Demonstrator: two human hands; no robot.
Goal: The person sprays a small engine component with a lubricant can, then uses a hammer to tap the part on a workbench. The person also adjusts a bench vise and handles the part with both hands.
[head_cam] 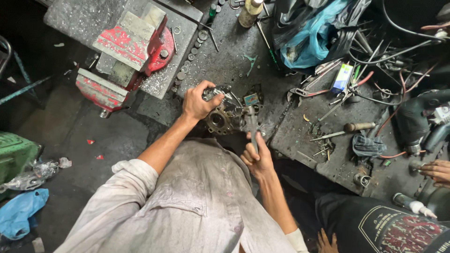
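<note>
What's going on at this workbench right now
A person in a pale shirt steadies a greasy metal engine part on the dark bench with the left hand. The right hand holds a tool whose head is at the part. A red vise stands to the left. Another person's hand rests at the right edge.

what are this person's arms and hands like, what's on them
Both hands, left hand and right hand, are bare: no gloves, rings or watch visible. The forearms are bare too. A pale grey, grime-stained shirt has its sleeves rolled up, the left sleeve bunched near the elbow, the right cuff showing white.
</note>
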